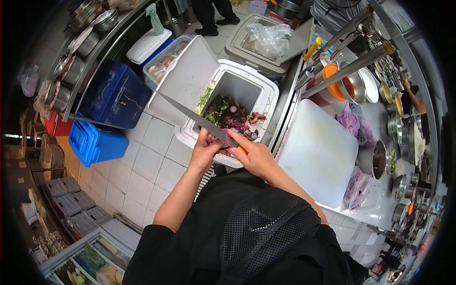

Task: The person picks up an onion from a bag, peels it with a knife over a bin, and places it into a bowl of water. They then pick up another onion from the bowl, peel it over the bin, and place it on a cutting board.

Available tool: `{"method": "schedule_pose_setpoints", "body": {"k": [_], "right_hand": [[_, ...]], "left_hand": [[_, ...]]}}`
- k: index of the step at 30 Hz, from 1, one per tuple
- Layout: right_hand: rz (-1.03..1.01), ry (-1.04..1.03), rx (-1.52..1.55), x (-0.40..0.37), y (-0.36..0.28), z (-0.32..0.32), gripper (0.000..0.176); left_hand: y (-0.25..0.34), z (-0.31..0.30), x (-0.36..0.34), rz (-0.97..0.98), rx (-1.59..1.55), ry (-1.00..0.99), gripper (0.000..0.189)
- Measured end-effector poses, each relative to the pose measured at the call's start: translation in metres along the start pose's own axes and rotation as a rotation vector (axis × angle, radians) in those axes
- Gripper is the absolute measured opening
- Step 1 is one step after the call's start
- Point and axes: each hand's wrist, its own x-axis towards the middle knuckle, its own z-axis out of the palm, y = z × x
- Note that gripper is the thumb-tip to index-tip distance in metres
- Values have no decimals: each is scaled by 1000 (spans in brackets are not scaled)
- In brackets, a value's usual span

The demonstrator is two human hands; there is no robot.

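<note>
My right hand (258,156) is closed round the yellow handle of a large knife (194,115), whose long blade points up and to the left. Close beside it, my left hand (205,151) is closed on a small reddish-purple piece, perhaps onion, under the blade. Both hands are over the near edge of an open white bin (269,90). Inside the bin lie purple onion skins and green vegetable scraps (228,111). The bin's grey lid (187,71) stands folded back on the left.
A white cutting board (318,152) lies on the steel counter at right, beside metal bowls (372,159) and plastic bags (363,192). Blue containers (97,142) stand on the tiled floor at left. Another person's legs (206,14) show at the top.
</note>
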Motion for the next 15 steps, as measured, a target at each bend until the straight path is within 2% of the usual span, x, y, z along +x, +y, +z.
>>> {"method": "schedule_pose_setpoints", "body": {"k": [3,5,12,14,15], "right_hand": [[-42,29,-27,-1,-1,-1,56],[38,-43,-12,-3,-8,-5,56],[28,0,60,-2,2,2,56],[-118,112,173,0,12,8,52],[-118,111,173,0,10,2,52]], "left_hand": [[-8,-7,3,2,-1,-4,42],[-16,-12,5,10,-5,8,43],[-6,-5,5,86,84,-24,36],[-7,-9,6,75,98,-41,36],[-7,-10,6,66,45,-63,36]]}}
